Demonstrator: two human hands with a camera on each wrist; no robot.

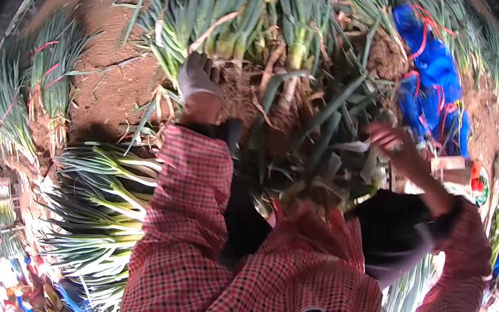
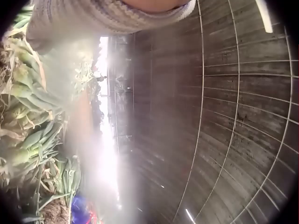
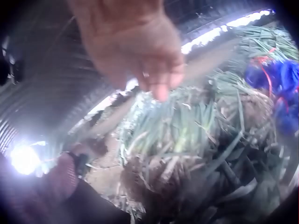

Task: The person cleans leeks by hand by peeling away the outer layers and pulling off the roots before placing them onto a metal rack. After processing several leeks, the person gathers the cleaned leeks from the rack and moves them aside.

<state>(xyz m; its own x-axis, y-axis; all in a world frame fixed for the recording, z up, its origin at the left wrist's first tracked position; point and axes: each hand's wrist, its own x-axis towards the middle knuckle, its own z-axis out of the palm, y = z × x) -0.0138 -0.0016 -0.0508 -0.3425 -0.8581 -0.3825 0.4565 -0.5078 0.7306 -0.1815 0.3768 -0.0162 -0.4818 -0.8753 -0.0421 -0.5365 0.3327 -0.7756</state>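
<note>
My left hand point(image 1: 201, 82), in a whitish knitted glove, is at the near edge of a heap of leeks point(image 1: 236, 20), its fingers pointing away over their root ends. In the left wrist view only part of the glove point(image 2: 88, 18) shows, its fingertips hidden. My bare right hand point(image 1: 396, 146) is raised over loose leek leaves point(image 1: 331, 119) between the knees, fingers loosely bent. A pale strip of leaf point(image 1: 353, 146) lies close to its fingertips in the head view. Blurred in the right wrist view, the right hand point(image 3: 140, 56) shows nothing between its fingers.
More leeks point(image 1: 104, 212) lie in a row at the left, with tied bundles point(image 1: 51, 70) beyond on brown soil point(image 1: 107, 53). Blue plastic sheeting point(image 1: 433, 73) with red ties lies at the right. A ribbed tunnel roof point(image 2: 224, 93) arches overhead.
</note>
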